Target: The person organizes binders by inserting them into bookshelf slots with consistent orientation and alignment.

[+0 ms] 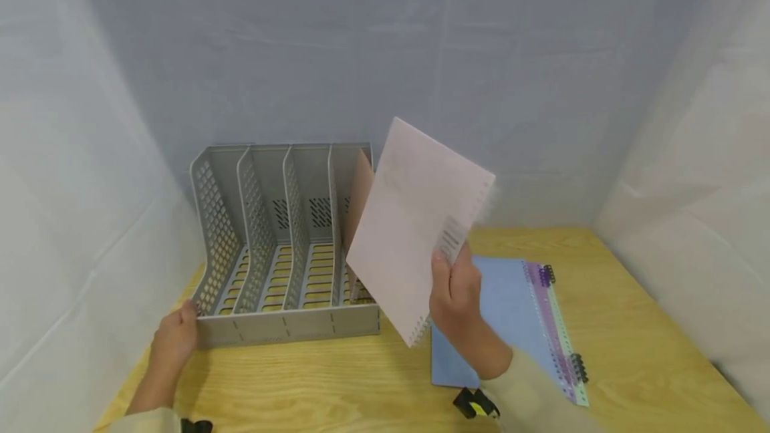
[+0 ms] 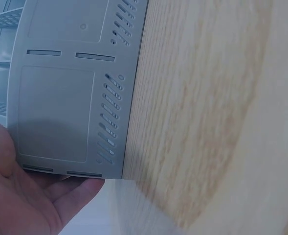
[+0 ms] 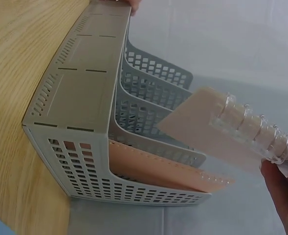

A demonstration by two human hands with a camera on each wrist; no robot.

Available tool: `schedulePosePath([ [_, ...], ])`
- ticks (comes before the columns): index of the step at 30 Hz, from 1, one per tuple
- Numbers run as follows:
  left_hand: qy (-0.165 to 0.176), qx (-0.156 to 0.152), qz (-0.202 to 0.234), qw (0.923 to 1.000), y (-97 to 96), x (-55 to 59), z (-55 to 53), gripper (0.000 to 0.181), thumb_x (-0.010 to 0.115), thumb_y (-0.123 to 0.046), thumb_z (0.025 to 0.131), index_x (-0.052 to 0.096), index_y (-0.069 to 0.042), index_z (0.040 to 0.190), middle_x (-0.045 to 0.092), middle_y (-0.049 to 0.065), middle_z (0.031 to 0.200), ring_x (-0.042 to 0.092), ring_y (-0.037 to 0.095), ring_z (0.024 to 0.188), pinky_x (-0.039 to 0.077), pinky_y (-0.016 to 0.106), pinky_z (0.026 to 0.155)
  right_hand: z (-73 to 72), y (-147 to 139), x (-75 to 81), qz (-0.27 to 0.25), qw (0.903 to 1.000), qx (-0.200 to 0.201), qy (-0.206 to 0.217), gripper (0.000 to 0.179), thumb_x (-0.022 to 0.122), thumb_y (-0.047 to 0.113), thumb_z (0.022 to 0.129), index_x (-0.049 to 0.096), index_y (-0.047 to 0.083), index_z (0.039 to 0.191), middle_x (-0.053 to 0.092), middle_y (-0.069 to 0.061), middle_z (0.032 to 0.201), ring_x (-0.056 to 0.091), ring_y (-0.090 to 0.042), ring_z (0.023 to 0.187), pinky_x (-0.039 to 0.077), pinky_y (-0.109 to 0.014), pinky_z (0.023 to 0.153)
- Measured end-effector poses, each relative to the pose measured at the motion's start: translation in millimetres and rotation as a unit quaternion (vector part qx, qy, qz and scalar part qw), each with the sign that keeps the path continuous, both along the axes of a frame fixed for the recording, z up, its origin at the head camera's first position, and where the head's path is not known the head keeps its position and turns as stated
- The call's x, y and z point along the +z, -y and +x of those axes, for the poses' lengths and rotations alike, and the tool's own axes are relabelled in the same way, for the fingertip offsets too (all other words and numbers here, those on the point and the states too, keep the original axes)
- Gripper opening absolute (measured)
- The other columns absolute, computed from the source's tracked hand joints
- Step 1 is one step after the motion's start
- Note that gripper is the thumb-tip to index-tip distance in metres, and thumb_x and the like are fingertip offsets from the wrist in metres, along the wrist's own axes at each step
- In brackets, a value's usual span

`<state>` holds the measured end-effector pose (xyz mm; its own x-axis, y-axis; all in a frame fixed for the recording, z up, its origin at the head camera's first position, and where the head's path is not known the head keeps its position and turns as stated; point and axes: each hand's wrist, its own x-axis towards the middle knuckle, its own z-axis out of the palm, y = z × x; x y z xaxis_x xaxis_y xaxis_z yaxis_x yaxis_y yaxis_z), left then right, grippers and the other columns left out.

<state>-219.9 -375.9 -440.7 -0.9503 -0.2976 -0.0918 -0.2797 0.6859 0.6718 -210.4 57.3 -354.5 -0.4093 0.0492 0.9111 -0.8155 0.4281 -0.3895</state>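
Observation:
A grey file rack (image 1: pixel 289 327) with upright slots stands at the left of the table. My left hand (image 1: pixel 173 338) grips its front left corner, the fingers passing round the end wall in the left wrist view (image 2: pixel 77 196). In my right hand (image 1: pixel 457 293) is a pale pink spiral notebook (image 1: pixel 415 212), pinched near its bound edge and held up tilted at the rack's right end. Its clear rings (image 3: pixel 254 125) show in the right wrist view. An orange-pink notebook (image 3: pixel 153 166) stands in the rack's rightmost slot; the other slots hold nothing.
To the right, a blue notebook (image 1: pixel 502 313) lies on the wooden table (image 1: pixel 637 333), partly behind my right forearm. Purple (image 1: pixel 550 333) and light green (image 1: pixel 565 339) notebook edges stick out from under it. White sheeting (image 1: pixel 541 85) hangs behind and at both sides.

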Motion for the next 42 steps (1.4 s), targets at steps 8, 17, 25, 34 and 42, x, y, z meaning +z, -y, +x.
schedulePosePath([
  [8,0.008,0.000,0.004,1.0000,0.3,1.3,0.5,0.071,0.003,-0.039,0.103,0.030,0.016,0.140,0.026,0.043,0.141,0.028,0.061,0.128,0.028,0.066,0.106,-12.1,22.4,-0.5,-0.018,0.9998,-0.002,-0.008,0.035,0.039,-0.005,0.094,0.043,-0.014,0.128,0.067,-0.026,0.098,0.070,-0.034,0.079,0.057,-0.041,0.053],
  [17,0.004,-0.010,0.002,0.9999,0.4,1.6,-1.6,0.071,0.003,-0.038,0.103,0.030,0.016,0.140,0.025,0.044,0.140,0.028,0.062,0.127,0.028,0.066,0.105,-25.3,45.2,-4.0,-0.032,0.9975,-0.063,0.005,0.034,0.041,-0.002,0.096,0.043,-0.014,0.128,0.065,-0.029,0.096,0.068,-0.037,0.081,0.057,-0.047,0.059],
  [25,-0.003,-0.004,-0.002,1.0000,-0.5,1.9,0.2,0.069,0.004,-0.037,0.103,0.032,0.017,0.138,0.027,0.045,0.139,0.030,0.063,0.125,0.030,0.067,0.103,-36.5,67.5,-4.6,-0.023,0.9963,-0.081,0.018,0.035,0.042,0.000,0.098,0.042,-0.012,0.131,0.064,-0.028,0.095,0.068,-0.035,0.079,0.058,-0.045,0.061],
  [34,-0.005,0.000,-0.004,1.0000,-0.7,0.9,-0.2,0.069,0.004,-0.036,0.103,0.033,0.018,0.136,0.028,0.045,0.138,0.031,0.063,0.124,0.031,0.066,0.103,-52.8,91.7,-9.9,-0.018,0.9887,-0.148,0.022,0.039,0.046,0.001,0.096,0.044,-0.014,0.132,0.065,-0.031,0.106,0.067,-0.039,0.085,0.057,-0.049,0.068],
  [42,0.001,-0.005,0.001,1.0000,0.7,0.8,0.0,0.070,0.003,-0.037,0.103,0.031,0.018,0.137,0.026,0.045,0.139,0.029,0.062,0.126,0.028,0.066,0.105,-60.5,103.8,-15.3,-0.014,0.9850,-0.163,0.056,0.039,0.044,0.003,0.098,0.043,-0.011,0.135,0.064,-0.029,0.106,0.067,-0.038,0.080,0.057,-0.048,0.064],
])
